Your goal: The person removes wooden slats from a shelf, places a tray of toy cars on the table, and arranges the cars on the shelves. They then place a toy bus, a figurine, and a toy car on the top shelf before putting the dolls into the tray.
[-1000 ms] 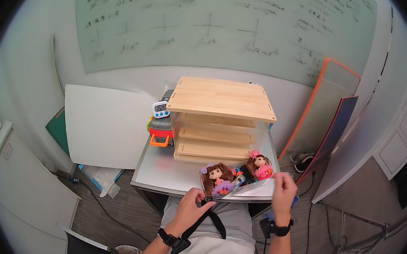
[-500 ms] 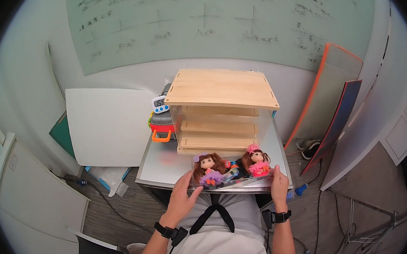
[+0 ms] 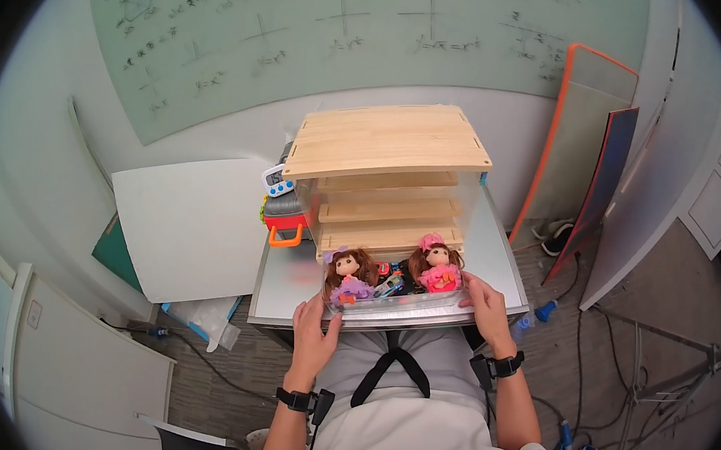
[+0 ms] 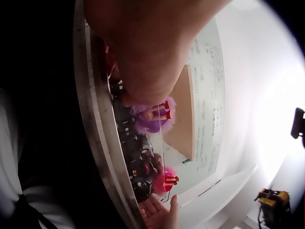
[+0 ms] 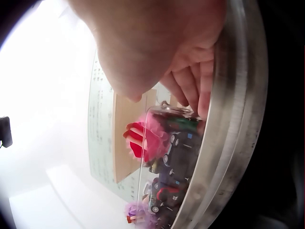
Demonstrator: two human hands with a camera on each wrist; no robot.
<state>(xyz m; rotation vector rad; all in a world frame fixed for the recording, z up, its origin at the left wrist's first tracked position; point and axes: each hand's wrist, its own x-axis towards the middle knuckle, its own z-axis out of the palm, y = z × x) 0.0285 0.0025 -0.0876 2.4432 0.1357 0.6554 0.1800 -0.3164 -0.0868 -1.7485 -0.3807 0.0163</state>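
A clear plastic box (image 3: 402, 304) sits at the front of the small table. In it, a doll in a purple dress (image 3: 351, 289) sits at the left and a doll in a pink dress (image 3: 441, 278) at the right. Several toy cars (image 5: 180, 155) lie between and under them. My left hand (image 3: 312, 336) is at the box's left side, fingers extended along it and thumb near the front corner. At the opposite side, my right hand (image 3: 490, 310) has straight fingers (image 5: 187, 83) along the box's end wall.
Right behind the box stands a wooden shelf unit (image 3: 383, 141) with clear sides. Left of it are a red and grey toy case (image 3: 286, 221) and a white timer (image 3: 277, 181). The table (image 3: 284, 287) has a metal front edge. A whiteboard (image 3: 362, 45) hangs behind.
The box with the dolls was tilted near the front edge and now sits level, farther in on the table. My right hand came down from its front right corner to its right side.
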